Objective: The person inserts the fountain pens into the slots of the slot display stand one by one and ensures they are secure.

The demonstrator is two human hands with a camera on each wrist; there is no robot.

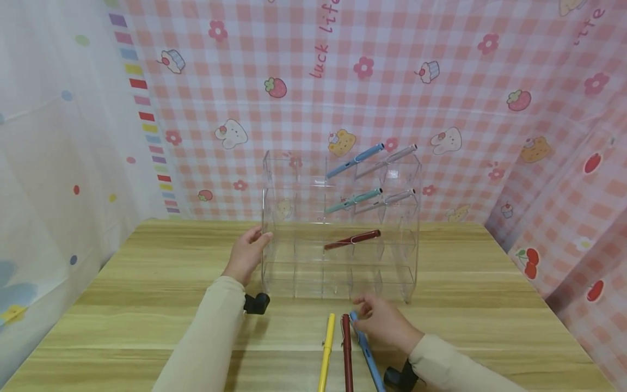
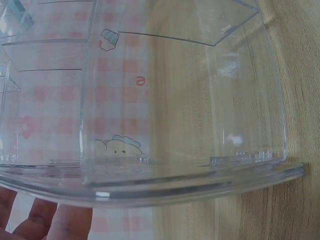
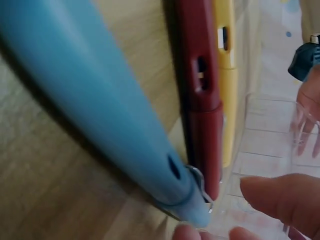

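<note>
My left hand (image 1: 246,253) is at the left side of a clear acrylic pen rack (image 1: 308,280). In the left wrist view its fingers (image 2: 70,222) lie along the outside of the rack's side panel. My right hand (image 1: 384,321) is over the capped end of a blue pen (image 1: 367,351) on the table. The right wrist view shows the thumb (image 3: 280,197) apart from the blue pen, with other fingertips close by its end. Beside that pen lie a dark red pen (image 1: 347,354) and a yellow pen (image 1: 326,354).
In the rack, another blue pen (image 1: 357,160) and a pale pinkish pen (image 1: 389,160) slant on the top tier. A teal pen (image 1: 355,200) and a second pale pen (image 1: 387,201) rest below them, with a dark red pen (image 1: 352,240) lower down. Behind hangs a checked curtain (image 1: 303,120).
</note>
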